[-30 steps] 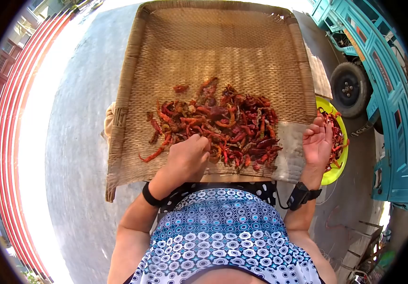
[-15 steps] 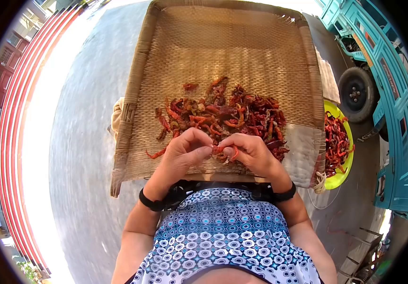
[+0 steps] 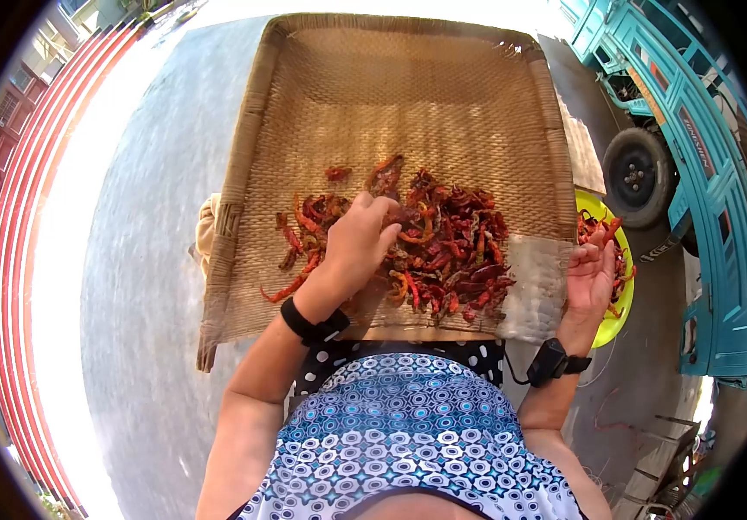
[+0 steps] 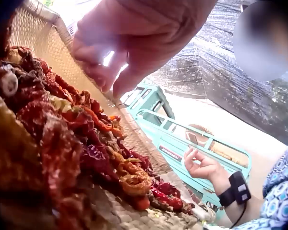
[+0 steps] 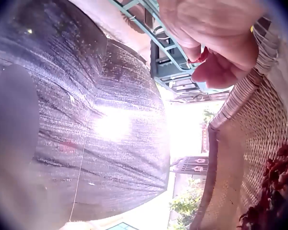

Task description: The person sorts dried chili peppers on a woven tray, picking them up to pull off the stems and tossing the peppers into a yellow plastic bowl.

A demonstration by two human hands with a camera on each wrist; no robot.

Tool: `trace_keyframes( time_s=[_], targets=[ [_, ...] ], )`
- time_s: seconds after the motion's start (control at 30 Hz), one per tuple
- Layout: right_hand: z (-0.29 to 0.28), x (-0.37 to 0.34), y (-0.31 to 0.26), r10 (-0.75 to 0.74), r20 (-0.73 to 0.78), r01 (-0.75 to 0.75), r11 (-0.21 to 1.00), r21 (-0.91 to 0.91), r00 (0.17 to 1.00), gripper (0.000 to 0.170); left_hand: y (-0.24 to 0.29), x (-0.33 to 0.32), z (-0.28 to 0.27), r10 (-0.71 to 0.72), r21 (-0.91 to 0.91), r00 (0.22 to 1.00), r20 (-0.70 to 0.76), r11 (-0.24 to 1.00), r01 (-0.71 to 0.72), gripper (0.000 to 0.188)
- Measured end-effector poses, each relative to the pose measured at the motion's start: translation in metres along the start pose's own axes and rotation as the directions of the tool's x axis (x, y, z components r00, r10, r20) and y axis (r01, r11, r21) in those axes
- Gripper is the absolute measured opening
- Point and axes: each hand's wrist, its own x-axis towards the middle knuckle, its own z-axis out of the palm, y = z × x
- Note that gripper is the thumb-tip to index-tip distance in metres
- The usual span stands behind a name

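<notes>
Dried red chilies lie in a heap on the near half of a woven tray. Over the heap's left part is the left hand, palm down; in the left wrist view this hand has bent fingers, a gap to the thumb and nothing visible between them. The right hand, palm up, is beside the tray's right edge, at a yellow basin of chilies. A red piece shows between the fingers of the right hand in the right wrist view.
A teal vehicle with a black wheel stands at the right. Tan cloth hangs at the tray's left edge. Red-edged steps run along the far left. A metal frame is at lower right.
Half a second ago both hands met over the near part of the heap, pinching a red chili. Since then the right hand has moved right to the basin, and the left has moved forward over the heap.
</notes>
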Motion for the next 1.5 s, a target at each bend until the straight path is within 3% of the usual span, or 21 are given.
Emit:
trace_keyframes(
  time_s=[0.1,0.2,0.3,0.37,0.53,0.6,0.7,0.73,0.8,0.87,0.9,0.93,0.97,1.0,1.03,1.1,1.13,1.2,1.37,1.43,1.5],
  targets=[
    [0.002,-0.009,-0.001,0.166,0.011,-0.166,0.981,0.105,0.986,0.030,0.002,0.007,0.008,0.075,0.237,0.997,-0.016,0.969,-0.069,0.018],
    [-0.005,-0.014,0.028,0.209,0.248,-0.182,0.975,-0.128,0.946,0.030,-0.007,0.013,0.013,0.047,0.314,0.999,-0.017,0.949,-0.039,0.016],
    [0.034,-0.038,0.059,0.265,0.283,-0.083,0.849,-0.522,0.922,0.031,-0.002,0.009,0.001,0.120,0.209,0.986,-0.117,0.973,-0.094,0.013],
    [0.057,-0.052,0.081,0.320,0.333,0.034,0.675,-0.737,0.887,0.032,0.007,0.000,-0.006,0.116,0.108,0.983,-0.143,0.989,-0.101,0.013],
    [0.097,-0.079,0.124,0.468,0.487,0.355,0.344,-0.869,0.737,0.041,0.030,-0.025,-0.020,-0.001,-0.222,1.000,-0.015,0.975,-0.002,0.016],
    [0.091,-0.078,0.140,0.387,0.680,0.540,0.416,-0.732,0.623,0.029,0.030,-0.034,-0.018,-0.072,-0.435,0.993,0.092,0.894,0.105,0.017],
    [0.085,-0.079,0.140,0.588,0.446,0.217,0.419,-0.882,0.675,0.019,0.021,-0.040,-0.015,-0.102,-0.741,0.969,0.226,0.628,0.239,0.018],
    [0.082,-0.079,0.138,0.605,0.444,0.181,0.445,-0.877,0.661,0.019,0.018,-0.041,-0.015,-0.105,-0.809,0.956,0.273,0.513,0.287,0.019],
    [0.078,-0.080,0.134,0.643,0.444,0.108,0.492,-0.864,0.623,0.018,0.018,-0.040,-0.016,-0.095,-0.769,0.940,0.328,0.552,0.323,0.022],
    [0.072,-0.075,0.119,0.555,0.383,0.020,0.550,-0.835,0.739,0.018,0.023,-0.037,-0.014,-0.108,-0.741,0.930,0.350,0.576,0.346,0.024],
    [0.067,-0.070,0.113,0.525,0.349,-0.030,0.584,-0.811,0.777,0.019,0.026,-0.032,-0.019,-0.157,-0.569,0.965,0.212,0.782,0.253,0.025],
    [0.056,-0.059,0.103,0.471,0.360,-0.044,0.653,-0.756,0.805,0.017,0.021,-0.028,-0.023,-0.153,-0.483,0.976,0.155,0.850,0.210,0.025],
    [0.051,-0.055,0.091,0.330,0.293,-0.036,0.716,-0.697,0.897,0.017,0.009,-0.023,-0.022,-0.146,-0.429,0.987,0.074,0.888,0.163,0.028],
    [0.043,-0.048,0.077,0.265,0.270,-0.056,0.802,-0.595,0.926,0.019,-0.009,-0.018,-0.015,-0.129,-0.369,0.992,-0.005,0.922,0.118,0.031],
    [0.033,-0.039,0.061,0.201,0.236,-0.065,0.874,-0.482,0.951,0.021,-0.035,-0.012,-0.006,-0.009,-0.302,0.996,-0.085,0.953,-0.017,0.029],
    [0.006,-0.019,0.035,0.089,0.132,-0.076,0.992,-0.102,0.987,0.029,-0.033,-0.006,-0.012,-0.042,-0.144,0.997,-0.065,0.989,0.032,0.027],
    [-0.006,-0.009,0.019,0.096,0.208,-0.118,0.988,0.096,0.973,0.033,-0.033,-0.003,-0.014,-0.059,-0.065,0.997,-0.057,0.996,0.055,0.026],
    [-0.003,-0.010,0.003,0.131,0.119,-0.155,0.965,0.214,0.984,0.034,-0.044,0.003,-0.005,-0.040,0.048,0.998,-0.045,0.998,0.042,0.024],
    [-0.003,-0.022,0.030,0.230,0.266,-0.229,0.973,-0.033,0.936,0.029,-0.034,0.014,-0.001,-0.066,0.294,0.996,0.060,0.955,0.045,0.019],
    [0.014,-0.036,0.051,0.262,0.196,-0.217,0.950,-0.225,0.945,0.025,-0.021,0.013,-0.008,-0.047,0.314,0.999,0.015,0.949,0.040,0.015],
    [0.033,-0.047,0.063,0.304,0.266,-0.166,0.884,-0.438,0.915,0.024,-0.010,0.009,-0.016,0.004,0.288,0.999,-0.048,0.958,0.010,0.013]
  ],
)
